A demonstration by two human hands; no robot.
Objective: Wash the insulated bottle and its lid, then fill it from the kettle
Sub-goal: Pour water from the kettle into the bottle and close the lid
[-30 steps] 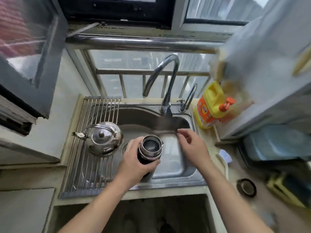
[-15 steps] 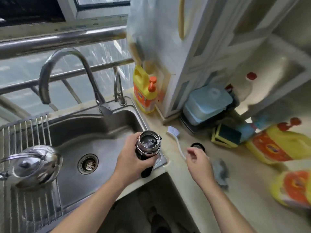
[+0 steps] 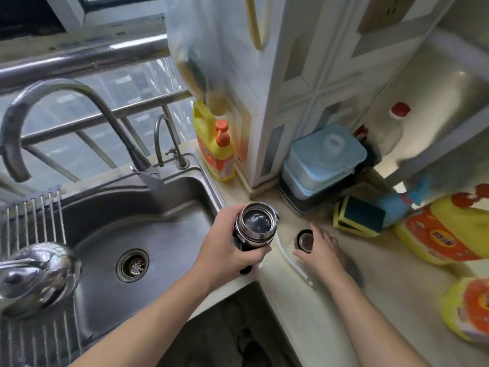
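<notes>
The insulated bottle (image 3: 255, 229), dark with a steel neck and an open mouth, stands upright in the grip of my left hand (image 3: 225, 250), over the sink's right front corner. Its small dark round lid (image 3: 304, 241) lies on the counter just right of the bottle. My right hand (image 3: 321, 251) is down on the counter with thumb and forefinger on either side of the lid. The shiny steel kettle (image 3: 34, 274) sits on a wire rack (image 3: 31, 215) over the sink's left side.
The steel sink (image 3: 158, 234) has a tall curved faucet (image 3: 66, 102) behind it. A white brush handle (image 3: 291, 260) lies between bottle and lid. A yellow soap bottle (image 3: 217, 149), blue containers (image 3: 322, 160), a sponge (image 3: 357, 215) and yellow bottles (image 3: 449, 234) crowd the counter.
The view swung right from the sink to the counter. My right hand left the bottle's mouth, crossed to the counter and came down around the lid. My left hand still holds the bottle.
</notes>
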